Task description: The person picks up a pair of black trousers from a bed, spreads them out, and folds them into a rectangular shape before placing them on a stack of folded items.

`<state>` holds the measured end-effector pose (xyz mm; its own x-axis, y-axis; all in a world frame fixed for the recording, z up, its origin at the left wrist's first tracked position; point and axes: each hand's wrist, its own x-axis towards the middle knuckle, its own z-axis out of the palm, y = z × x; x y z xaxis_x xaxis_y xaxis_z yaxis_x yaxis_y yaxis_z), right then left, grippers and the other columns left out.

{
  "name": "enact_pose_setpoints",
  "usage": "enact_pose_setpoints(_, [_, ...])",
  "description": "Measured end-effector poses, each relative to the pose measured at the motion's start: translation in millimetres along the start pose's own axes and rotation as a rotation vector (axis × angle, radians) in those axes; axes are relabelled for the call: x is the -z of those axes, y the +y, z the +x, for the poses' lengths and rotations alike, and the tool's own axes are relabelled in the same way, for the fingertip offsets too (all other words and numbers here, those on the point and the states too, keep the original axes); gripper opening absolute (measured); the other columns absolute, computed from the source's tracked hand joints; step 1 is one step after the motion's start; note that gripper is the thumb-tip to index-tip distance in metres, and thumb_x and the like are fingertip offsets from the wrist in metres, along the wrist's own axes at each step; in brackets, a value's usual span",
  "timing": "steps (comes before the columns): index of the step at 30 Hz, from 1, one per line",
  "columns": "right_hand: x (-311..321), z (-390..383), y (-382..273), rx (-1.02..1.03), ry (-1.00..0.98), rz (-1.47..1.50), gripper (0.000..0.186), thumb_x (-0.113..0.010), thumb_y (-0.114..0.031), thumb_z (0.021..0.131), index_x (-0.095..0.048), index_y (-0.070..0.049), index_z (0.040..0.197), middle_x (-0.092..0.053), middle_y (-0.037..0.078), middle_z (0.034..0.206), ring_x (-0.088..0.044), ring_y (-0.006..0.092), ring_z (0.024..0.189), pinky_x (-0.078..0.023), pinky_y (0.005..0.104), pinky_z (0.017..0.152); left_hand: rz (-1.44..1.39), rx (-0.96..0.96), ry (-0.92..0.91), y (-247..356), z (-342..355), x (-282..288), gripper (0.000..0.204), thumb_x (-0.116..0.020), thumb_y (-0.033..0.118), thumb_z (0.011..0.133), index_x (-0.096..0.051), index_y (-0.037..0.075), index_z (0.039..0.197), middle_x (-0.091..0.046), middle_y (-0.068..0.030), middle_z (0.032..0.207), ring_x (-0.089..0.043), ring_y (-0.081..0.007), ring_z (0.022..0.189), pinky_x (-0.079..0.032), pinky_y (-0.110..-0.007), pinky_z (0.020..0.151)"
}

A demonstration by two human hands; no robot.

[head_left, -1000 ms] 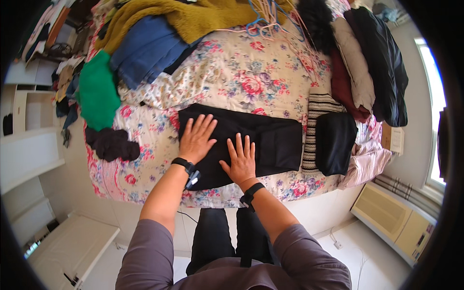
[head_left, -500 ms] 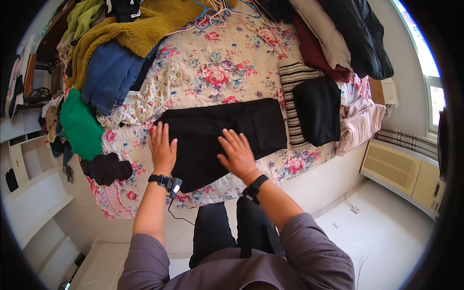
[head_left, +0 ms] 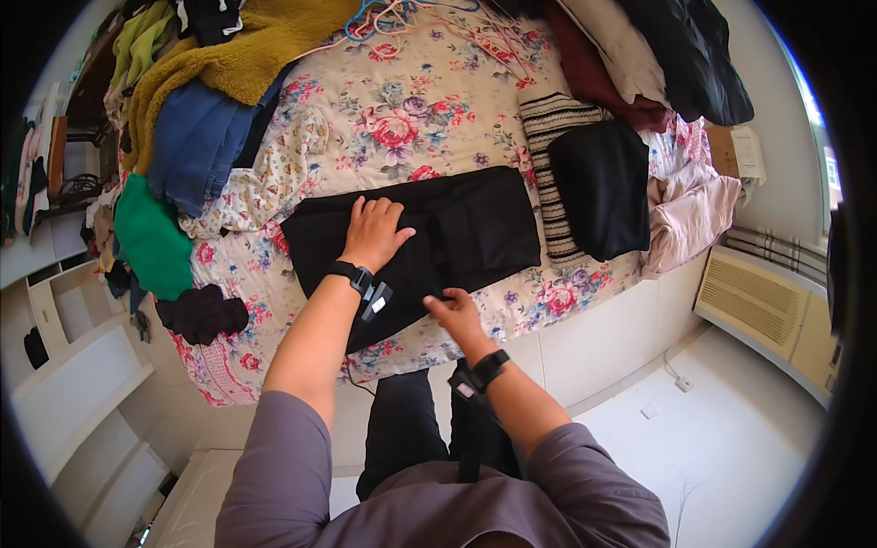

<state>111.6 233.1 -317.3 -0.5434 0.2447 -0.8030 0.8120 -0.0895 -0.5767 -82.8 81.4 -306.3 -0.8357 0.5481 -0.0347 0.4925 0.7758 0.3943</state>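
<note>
A black garment point(head_left: 484, 224) lies folded on the bed, wider at its left end; its exact kind does not show. My left hand point(head_left: 375, 233) rests flat on its upper middle, palm down and fingers stretched out. At the near edge, my right hand point(head_left: 459, 317) has thumb and fingers closed on the black cloth. Small folds run across the cloth between the two hands. Both wrists wear dark bands with small devices attached.
On the floral bedspread point(head_left: 393, 132), a patterned cloth point(head_left: 292, 164), jeans point(head_left: 196, 137), a green garment point(head_left: 151, 237) and a dark bundle point(head_left: 206, 315) lie left. Folded black clothing point(head_left: 598, 192) on striped knitwear point(head_left: 545, 146) and a pink garment point(head_left: 690, 215) lie right; hangers point(head_left: 402, 18) lie behind.
My left hand has moved right and farther in over the garment. My right hand has left the flat cloth and come back to its near edge, where its fingers have closed.
</note>
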Motion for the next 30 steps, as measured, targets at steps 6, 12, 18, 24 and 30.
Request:
enact_pose_setpoints(6, [-19, 10, 10, 0.283, 0.106, -0.009, 0.051, -0.083, -0.021, 0.08, -0.055, 0.002, 0.116, -0.064, 0.008, 0.081, -0.062, 0.0148, 0.071, -0.052, 0.0298, 0.066, -0.021, -0.031, 0.045, -6, 6, 10, 0.029, -0.077, 0.029, 0.081, -0.06, 0.01, 0.097, -0.058, -0.0065, 0.092, -0.056, -0.0284, 0.095, -0.039, -0.042, 0.092])
enact_pose_setpoints(12, [-12, 22, 8, 0.128, 0.036, 0.161, 0.043, -0.082, -0.015, 0.083, -0.057, 0.003, 0.114, -0.065, 0.006, 0.089, -0.062, 0.0136, 0.076, -0.053, 0.0287, 0.068, 0.075, 0.003, 0.148, 3, 11, -11, 0.032, -0.077, 0.027, 0.081, -0.061, 0.011, 0.104, -0.058, -0.0067, 0.098, -0.056, -0.028, 0.099, -0.039, -0.043, 0.093])
enact_pose_setpoints(18, [40, 15, -22, 0.054, 0.109, 0.665, 0.033, -0.075, -0.02, 0.091, -0.056, 0.0, 0.11, -0.069, 0.007, 0.094, -0.065, 0.0118, 0.078, -0.053, 0.0233, 0.068, -0.054, -0.034, 0.096, 61, 38, 6, 0.021, -0.073, 0.019, 0.084, -0.061, 0.01, 0.1, -0.06, -0.0065, 0.096, -0.058, -0.0286, 0.097, -0.042, -0.04, 0.086])
enact_pose_setpoints(24, [53, 25, -30, -0.054, 0.061, 0.696, 0.026, -0.074, -0.021, 0.093, -0.058, -0.005, 0.104, -0.069, 0.007, 0.09, -0.064, 0.0108, 0.074, -0.052, 0.0224, 0.065, -0.155, 0.245, -0.006, 88, 39, -26, 0.026, -0.08, 0.019, 0.079, -0.058, 0.009, 0.091, -0.059, -0.0097, 0.093, -0.06, -0.031, 0.091, -0.046, -0.044, 0.078])
enact_pose_setpoints(30, [36, 18, -29, -0.023, -0.151, 0.667, 0.017, -0.071, -0.02, 0.095, -0.063, -0.006, 0.101, -0.069, 0.006, 0.089, -0.064, 0.0115, 0.073, -0.052, 0.0239, 0.067, -0.534, 0.263, -0.056, 64, 54, -7, 0.022, -0.069, 0.007, 0.088, -0.049, 0.004, 0.098, -0.063, -0.0209, 0.084, -0.062, -0.0434, 0.083, -0.048, -0.047, 0.071])
